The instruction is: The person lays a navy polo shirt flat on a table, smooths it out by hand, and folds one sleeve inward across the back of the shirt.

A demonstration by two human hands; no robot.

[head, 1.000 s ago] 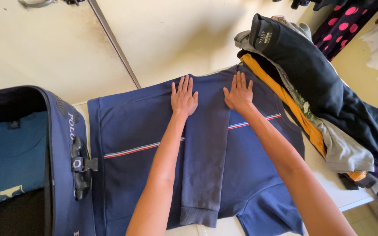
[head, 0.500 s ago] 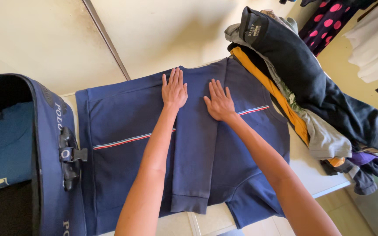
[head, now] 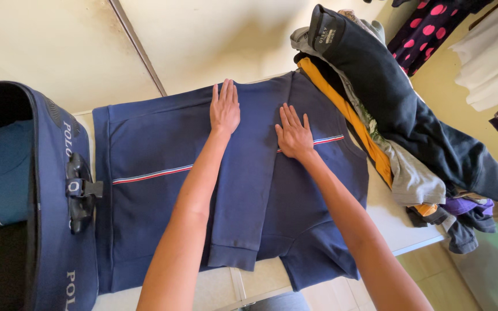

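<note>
A: Where does the navy sweatshirt [head: 162, 173] lie?

B: Spread flat on the white table [head: 402, 222], filling the middle of the view. A thin red, white and blue stripe [head: 151, 174] runs across the chest, and one long sleeve [head: 243, 190] is folded down over the body, its cuff pointing to 6 o'clock.

A: And the hands?

B: Both lie flat on the cloth, fingers straight and pointing to 12 o'clock, gripping nothing. The left hand [head: 225, 108] presses on the top of the folded sleeve, near the sweatshirt's upper edge. The right hand [head: 294, 135] rests at about 4 o'clock from the left, just beside the sleeve's right edge, covering part of the stripe (the two hands are near each other but do not touch).

A: What sits around the garment?

B: At 9 o'clock an open blue suitcase [head: 59, 230] touches the sweatshirt's left edge; its dark zip pulls [head: 79, 193] lie against the fabric, and a teal garment [head: 1, 167] shows inside it. At 2 o'clock a heap of clothes [head: 399, 115] leans on the table, a black piece on top, with mustard and grey layers beneath, its lower edge overlapping the sweatshirt's right shoulder. Farther out at 1 o'clock hangs a dark cloth with pink dots [head: 427, 26].

A: And behind?

B: A cream wall [head: 214, 40] at 12 o'clock.
</note>
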